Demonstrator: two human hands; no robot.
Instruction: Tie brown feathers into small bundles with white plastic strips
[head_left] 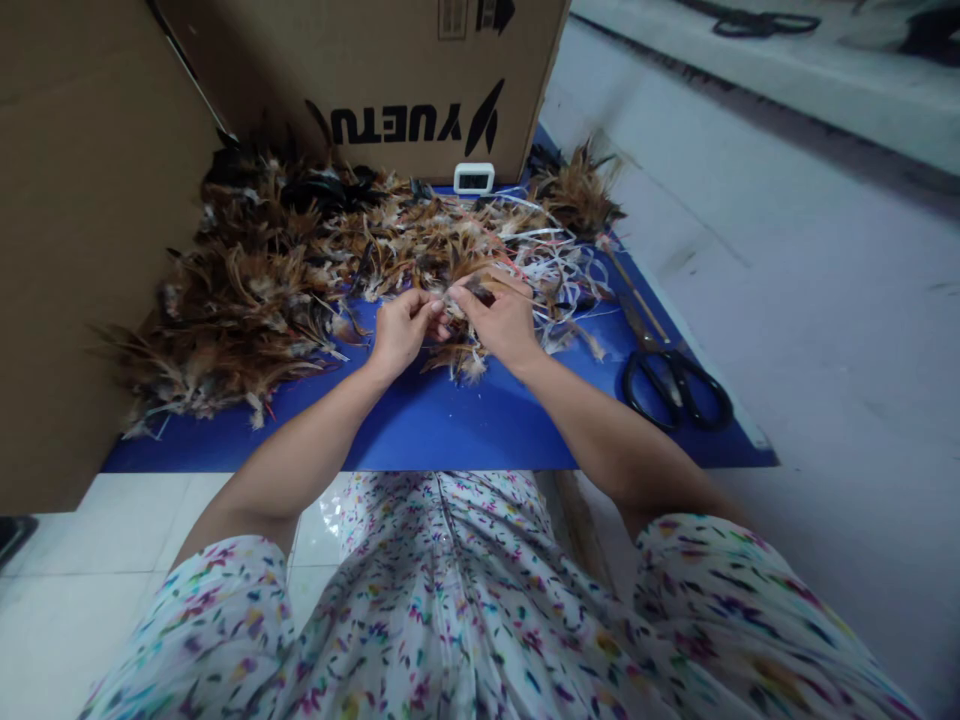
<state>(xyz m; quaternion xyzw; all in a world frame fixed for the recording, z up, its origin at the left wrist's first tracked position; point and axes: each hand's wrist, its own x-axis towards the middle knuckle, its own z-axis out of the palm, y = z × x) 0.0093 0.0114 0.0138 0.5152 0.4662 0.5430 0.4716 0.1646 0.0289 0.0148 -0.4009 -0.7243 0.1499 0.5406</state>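
Observation:
Both hands meet over the blue table [420,430], at the near edge of a wide heap of brown feathers [247,270]. My left hand [401,330] is closed, its thumb and fingertips pinching a small feather [448,302]. From the other side my right hand [501,312] pinches at the same spot, thumb against fingers, with a feather in its grip. Their fingertips nearly touch, and the fine detail between them is blurred. Loose feathers [466,362] lie just below the hands. White ribbon strips [566,262] lie tangled beyond my right hand.
Black-handled scissors [675,390] lie at the table's right side beside a thin stick [637,292]. A small white digital clock [474,179] stands before a cardboard box [405,60]. Another cardboard panel [75,250] rises on the left. A wall [825,350] borders the right.

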